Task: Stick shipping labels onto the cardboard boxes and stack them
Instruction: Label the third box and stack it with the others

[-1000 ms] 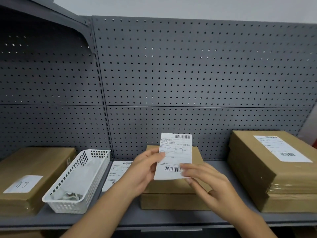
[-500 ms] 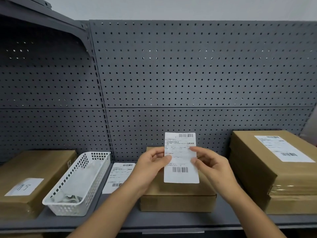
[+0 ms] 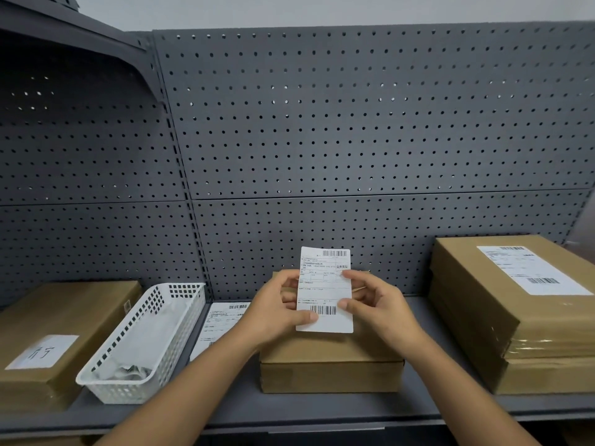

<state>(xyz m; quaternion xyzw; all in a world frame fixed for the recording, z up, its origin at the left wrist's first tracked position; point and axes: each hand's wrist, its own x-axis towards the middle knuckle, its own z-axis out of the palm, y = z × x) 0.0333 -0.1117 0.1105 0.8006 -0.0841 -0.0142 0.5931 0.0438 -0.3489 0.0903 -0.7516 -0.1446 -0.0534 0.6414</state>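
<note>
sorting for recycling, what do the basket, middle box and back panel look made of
Basket: white plastic by the look, moulded lattice walls, slight sheen. Middle box: brown cardboard, matt, with folded edges. Back panel: probably painted metal, matt grey, with regular punched holes.

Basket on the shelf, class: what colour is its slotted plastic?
The basket is white, seen best in the head view.

Your left hand [image 3: 273,312] and right hand [image 3: 375,305] pinch the shipping label [image 3: 324,289] upright | unlabelled cardboard box [image 3: 331,365] directly below them | white basket [image 3: 145,342] left of your left hand
</note>
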